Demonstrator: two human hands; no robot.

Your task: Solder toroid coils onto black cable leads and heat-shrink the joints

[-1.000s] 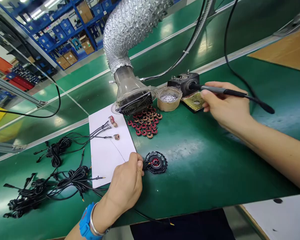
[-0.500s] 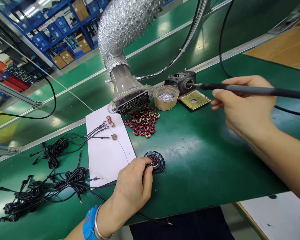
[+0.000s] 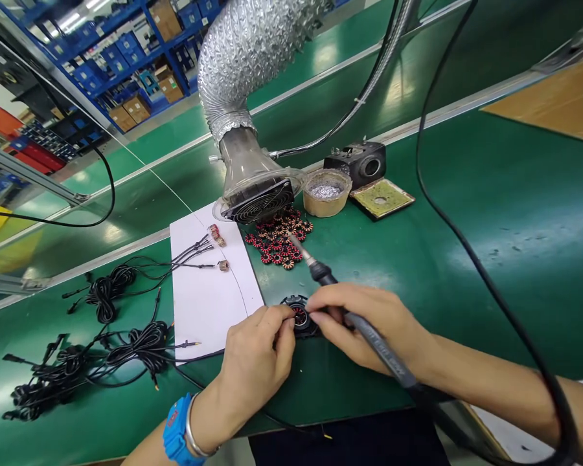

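My left hand [image 3: 257, 356] pinches the end of a thin black cable at the left side of a black round toothed holder [image 3: 298, 333]; the fingers hide most of that end. A red-and-black wound ring coil [image 3: 300, 316] sits in the holder's middle. My right hand [image 3: 379, 330] is closed around a soldering iron [image 3: 376, 343], whose tip points up and left, away from the coil. Its thumb and forefinger reach the holder's right edge; whether they pinch anything there is hidden. Beyond the holder lies a pile of similar ring coils [image 3: 276, 243].
A fume extractor hood [image 3: 257, 200] hangs over the coil pile. Behind stand a tub of silvery material [image 3: 325, 206], a black iron stand [image 3: 376, 155] and a yellow sponge tray [image 3: 383, 199]. Bundled black cables [image 3: 140, 346] and a white sheet [image 3: 199, 298] lie left. The iron's cord [image 3: 471, 252] loops at right.
My right hand has brought the soldering iron from the stand down and left to the holder, its fingers now at the holder's edge. My left hand stays nearly in place.
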